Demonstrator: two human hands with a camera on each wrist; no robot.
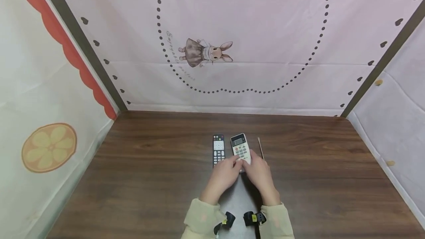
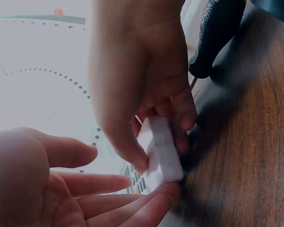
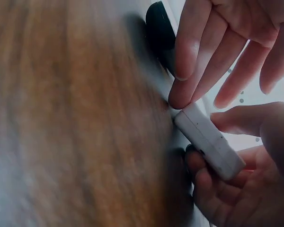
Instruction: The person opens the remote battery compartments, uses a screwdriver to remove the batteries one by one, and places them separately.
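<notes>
A white remote control [image 1: 241,149] with a small screen is held just above the table, its end towards the person. My right hand [image 1: 259,172] grips it, thumb on the button face and fingers curled underneath; the right wrist view shows the white end of the remote [image 3: 210,142] in this hand [image 3: 255,165]. My left hand [image 1: 225,174] has its fingers mostly straight. In the left wrist view this hand [image 2: 42,184] touches the remote's side with its fingertips. Beside the right hand lies a screwdriver [image 1: 261,148]; its black handle [image 2: 220,38] shows in the left wrist view.
A black remote control [image 1: 218,148] lies left of the white one on the brown wood-grain table [image 1: 159,165]. Printed cloth walls [image 1: 265,40] stand behind and at both sides. Small black devices [image 1: 255,218] are strapped at the wrists.
</notes>
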